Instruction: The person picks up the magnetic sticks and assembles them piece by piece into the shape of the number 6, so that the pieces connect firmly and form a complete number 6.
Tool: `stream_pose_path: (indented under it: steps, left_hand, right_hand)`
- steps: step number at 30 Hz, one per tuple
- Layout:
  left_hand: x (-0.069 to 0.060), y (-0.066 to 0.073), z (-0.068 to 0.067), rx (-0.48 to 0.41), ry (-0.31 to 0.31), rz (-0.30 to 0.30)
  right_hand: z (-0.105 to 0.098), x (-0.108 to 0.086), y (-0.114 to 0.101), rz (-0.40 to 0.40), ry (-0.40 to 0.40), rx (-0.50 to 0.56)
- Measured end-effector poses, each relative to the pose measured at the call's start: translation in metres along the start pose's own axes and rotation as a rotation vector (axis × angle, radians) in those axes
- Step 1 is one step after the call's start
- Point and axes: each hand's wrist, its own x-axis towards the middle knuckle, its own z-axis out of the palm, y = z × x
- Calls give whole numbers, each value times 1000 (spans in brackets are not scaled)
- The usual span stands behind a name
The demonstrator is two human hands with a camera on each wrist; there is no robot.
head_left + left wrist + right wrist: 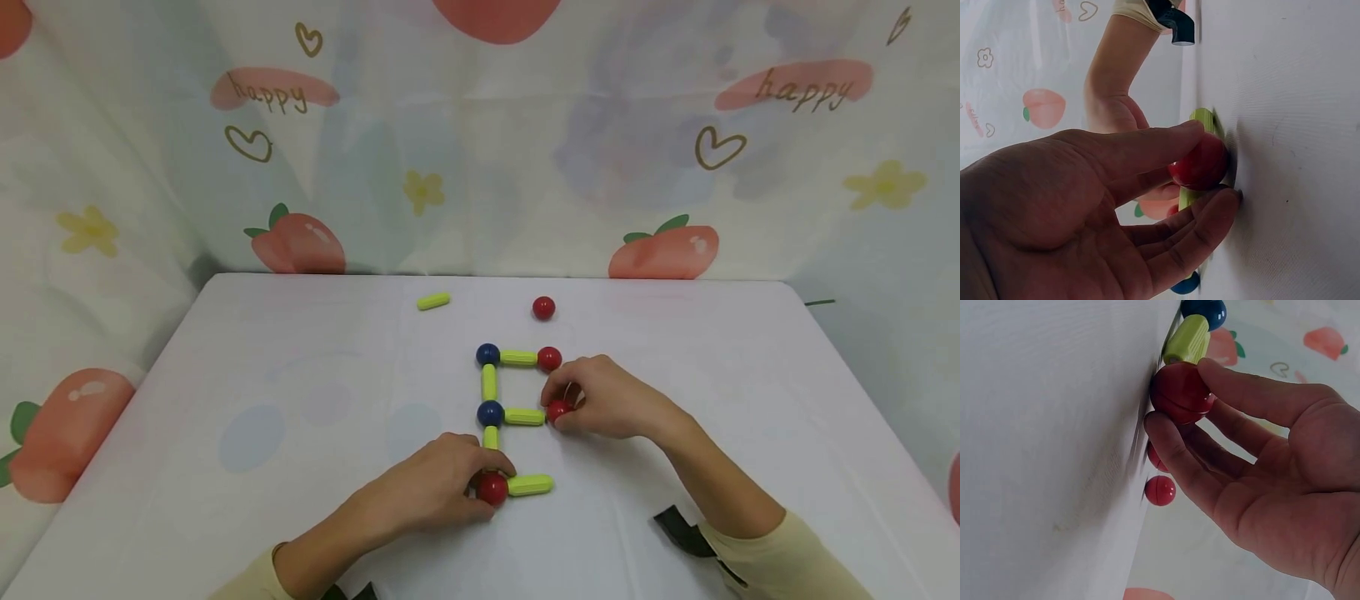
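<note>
Yellow-green rods and red and blue balls lie joined on the white table in an E-like shape. My left hand point(448, 483) grips the red ball point(492, 490) at the lower left corner, from which a rod point(531, 485) points right. With thumb and fingers my right hand point(611, 398) pinches another red ball point(1182, 394) at the right end of the middle rod point(524, 417). That rod meets a blue ball point(491, 413). Above, a second blue ball point(487, 355) joins a top rod point(518, 358) ending in a red ball point(550, 359). Fingers partly hide the lower upright rod point(491, 437).
A loose yellow-green rod point(433, 301) and a loose red ball point(543, 308) lie near the table's far edge. Behind the table point(315, 358) hangs a patterned cloth point(480, 167). Dark straps point(684, 532) show at the sleeves.
</note>
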Motion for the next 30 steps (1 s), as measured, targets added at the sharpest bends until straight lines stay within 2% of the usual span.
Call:
stream_pose_path:
  steps: [19, 30]
  left_hand:
    - [1, -1, 0, 22, 0, 21]
    - [-1, 0, 0, 30, 10, 3]
  right_hand:
    - [7, 0, -2, 25, -12, 16]
    - [15, 5, -9, 57, 43, -31]
